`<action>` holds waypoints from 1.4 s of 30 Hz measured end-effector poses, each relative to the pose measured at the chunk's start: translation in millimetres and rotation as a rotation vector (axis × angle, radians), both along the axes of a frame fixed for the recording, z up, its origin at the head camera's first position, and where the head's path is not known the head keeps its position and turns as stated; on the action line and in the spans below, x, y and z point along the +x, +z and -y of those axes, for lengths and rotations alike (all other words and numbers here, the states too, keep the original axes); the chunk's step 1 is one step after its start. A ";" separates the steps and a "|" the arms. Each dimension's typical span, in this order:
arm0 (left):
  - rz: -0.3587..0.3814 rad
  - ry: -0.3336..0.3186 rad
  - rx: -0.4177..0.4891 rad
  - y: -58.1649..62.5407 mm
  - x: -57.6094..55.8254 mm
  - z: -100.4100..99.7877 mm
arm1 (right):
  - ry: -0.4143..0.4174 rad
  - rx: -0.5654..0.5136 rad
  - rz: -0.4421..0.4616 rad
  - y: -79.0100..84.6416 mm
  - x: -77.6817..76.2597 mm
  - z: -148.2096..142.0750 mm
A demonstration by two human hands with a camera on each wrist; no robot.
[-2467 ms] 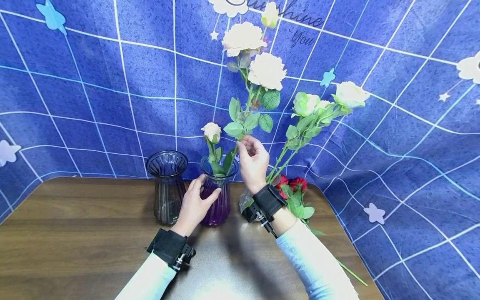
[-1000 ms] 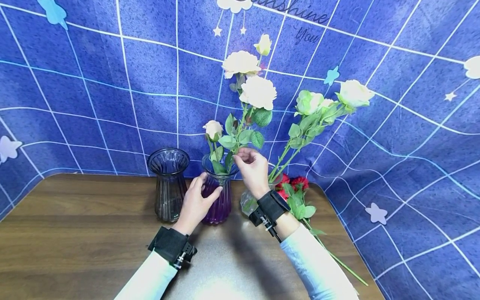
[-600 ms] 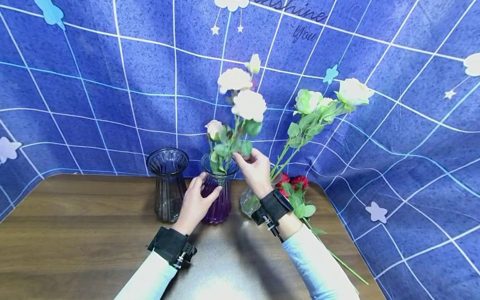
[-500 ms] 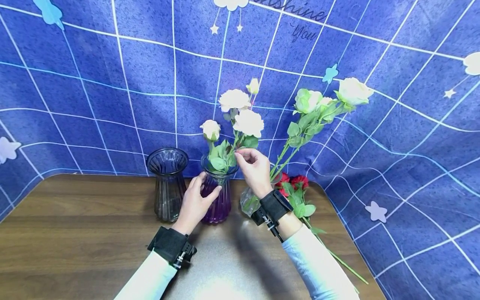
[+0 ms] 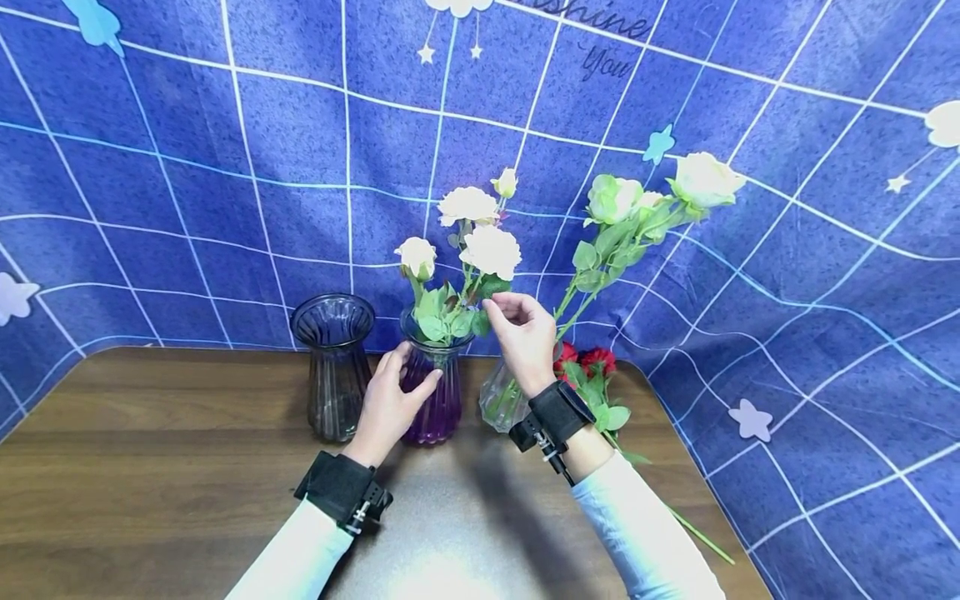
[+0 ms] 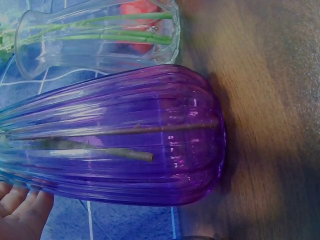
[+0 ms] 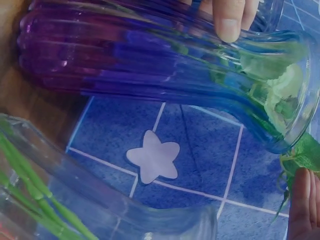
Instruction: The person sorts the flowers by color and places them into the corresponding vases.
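My left hand [image 5: 392, 402] holds the neck of a ribbed purple-to-blue glass vase [image 5: 435, 408], its thumb and fingers on either side. Two white blooms with a bud on one branch, the white flowers [image 5: 491, 250], stand in this vase beside a single cream rose [image 5: 416, 257]. Through the glass in the left wrist view, one brown stem [image 6: 185, 126] runs close to the base and another ends higher up. My right hand [image 5: 525, 337] is beside the leaves at the rim, fingers loosely bent. In the right wrist view its fingertips [image 7: 302, 190] are right at a green leaf [image 7: 305, 152].
A smoky grey vase [image 5: 336, 383] stands left of the purple one. To the right, behind my right wrist, a clear glass vase [image 5: 498, 400] holds greenish-white roses [image 5: 701, 182]. Red flowers [image 5: 597, 361] with long stems lie on the wooden table [image 5: 187, 467] farther right. A blue patterned cloth hangs behind.
The branch of white flowers has gone down into the purple vase, its blooms now much lower. My right hand has lowered with it, then drawn slightly right, off the stem. The left hand stays at the vase.
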State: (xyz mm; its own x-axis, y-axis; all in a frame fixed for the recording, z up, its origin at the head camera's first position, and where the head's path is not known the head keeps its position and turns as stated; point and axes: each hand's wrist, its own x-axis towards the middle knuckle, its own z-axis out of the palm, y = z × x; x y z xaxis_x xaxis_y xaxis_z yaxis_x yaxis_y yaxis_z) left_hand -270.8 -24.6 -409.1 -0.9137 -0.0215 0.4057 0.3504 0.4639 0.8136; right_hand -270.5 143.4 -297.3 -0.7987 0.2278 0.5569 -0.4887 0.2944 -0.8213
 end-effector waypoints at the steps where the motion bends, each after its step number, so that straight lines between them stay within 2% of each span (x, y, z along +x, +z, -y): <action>1: 0.003 0.001 0.000 -0.1 0.1 0.2 | -0.006 0.005 0.006 2.1 3.2 0.6; 6: 0.015 0.004 -0.004 0.2 0.3 0.4 | 0.008 -0.003 0.012 2.0 10.8 -2.5; 11: 0.022 -0.002 -0.004 1.6 0.5 0.8 | 0.025 -0.043 0.014 -4.6 16.7 -20.7; 22: -0.004 -0.005 -0.007 2.4 -1.8 1.7 | -0.150 0.028 0.101 -20.6 45.5 -90.0; 27: -0.040 0.011 -0.040 0.8 -1.5 2.9 | -0.222 0.046 0.206 -51.8 50.5 -133.1; 31: -0.013 -0.005 -0.044 3.0 1.2 8.5 | -0.258 0.072 0.298 -78.1 57.5 -161.7; 35: -0.014 -0.012 -0.036 4.9 4.4 13.2 | -0.293 0.137 0.385 -93.6 67.9 -183.1; 42: -0.079 -0.007 -0.027 10.2 13.3 19.5 | -0.325 0.318 0.507 -115.2 81.4 -209.0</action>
State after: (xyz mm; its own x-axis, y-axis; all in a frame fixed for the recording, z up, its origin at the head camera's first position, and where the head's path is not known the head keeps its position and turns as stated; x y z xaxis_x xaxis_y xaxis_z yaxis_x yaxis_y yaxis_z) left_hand -257.5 -44.0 -398.9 -0.8788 -0.0035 0.4772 0.4164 0.4827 0.7704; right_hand -189.1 352.4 -412.5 -0.8975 0.3870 0.2114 0.0876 0.6264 -0.7746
